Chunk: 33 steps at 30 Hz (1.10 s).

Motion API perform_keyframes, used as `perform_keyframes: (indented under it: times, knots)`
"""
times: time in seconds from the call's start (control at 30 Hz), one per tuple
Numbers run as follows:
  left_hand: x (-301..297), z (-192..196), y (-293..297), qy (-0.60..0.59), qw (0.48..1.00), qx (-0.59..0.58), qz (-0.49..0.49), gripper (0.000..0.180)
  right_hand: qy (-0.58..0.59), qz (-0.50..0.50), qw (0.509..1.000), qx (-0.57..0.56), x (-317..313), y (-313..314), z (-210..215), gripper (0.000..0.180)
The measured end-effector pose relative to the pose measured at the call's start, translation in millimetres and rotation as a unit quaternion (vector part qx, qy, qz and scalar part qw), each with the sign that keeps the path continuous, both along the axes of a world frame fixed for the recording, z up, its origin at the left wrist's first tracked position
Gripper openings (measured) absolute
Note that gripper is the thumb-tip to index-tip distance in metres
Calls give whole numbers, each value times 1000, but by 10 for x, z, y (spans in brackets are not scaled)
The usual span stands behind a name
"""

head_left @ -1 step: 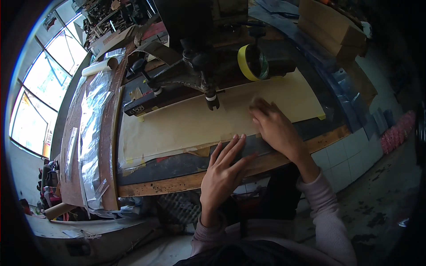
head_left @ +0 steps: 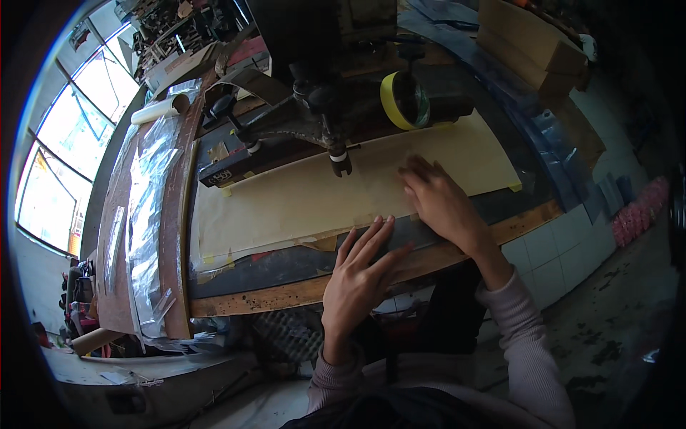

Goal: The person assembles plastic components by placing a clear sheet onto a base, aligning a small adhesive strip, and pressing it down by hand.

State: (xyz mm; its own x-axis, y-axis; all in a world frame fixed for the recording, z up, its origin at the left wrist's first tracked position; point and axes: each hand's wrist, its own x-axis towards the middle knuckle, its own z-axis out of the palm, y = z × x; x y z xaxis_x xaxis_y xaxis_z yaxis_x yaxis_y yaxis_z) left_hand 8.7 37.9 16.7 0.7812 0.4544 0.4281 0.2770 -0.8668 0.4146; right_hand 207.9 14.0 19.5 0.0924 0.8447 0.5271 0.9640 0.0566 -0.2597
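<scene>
A long pale-tan sheet lies across the dark work surface, with bits of yellow tape at several of its edges. My left hand rests open, palm down, its fingertips on the sheet's near edge at the middle. My right hand is over the right half of the sheet. Motion smears its fingers, and I cannot make out whether they hold anything. Just beyond the sheet, a dark metal machine arm reaches over it and ends in a forked tip left of my right hand.
A yellow-edged roll of tape stands behind the sheet. Wood edges the table's near side. At left, clear plastic and a cardboard tube lie on a brown board. A cardboard box sits at the far right.
My right hand's fingers have shifted slightly over the sheet and look more spread. My left hand stays in place.
</scene>
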Motion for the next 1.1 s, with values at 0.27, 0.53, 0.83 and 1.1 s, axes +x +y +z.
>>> perform_keyframes:
  times: [0.27, 0.53, 0.83, 1.1]
  knots:
    - [21, -9, -16, -46, 998, -47, 25, 33, 38, -22, 999, -8, 90, 219, -88, 14]
    - [8, -105, 6, -34, 999, -24, 21, 39, 22, -39, 999, -6, 127, 298, -149, 19]
    - [52, -109, -7, -45, 997, -27, 49, 30, 30, -24, 999, -34, 81, 250, -140, 27]
    - [97, -45, -25, -54, 994, -51, 83, 31, -14, -46, 999, 13, -28, 317, -146, 31]
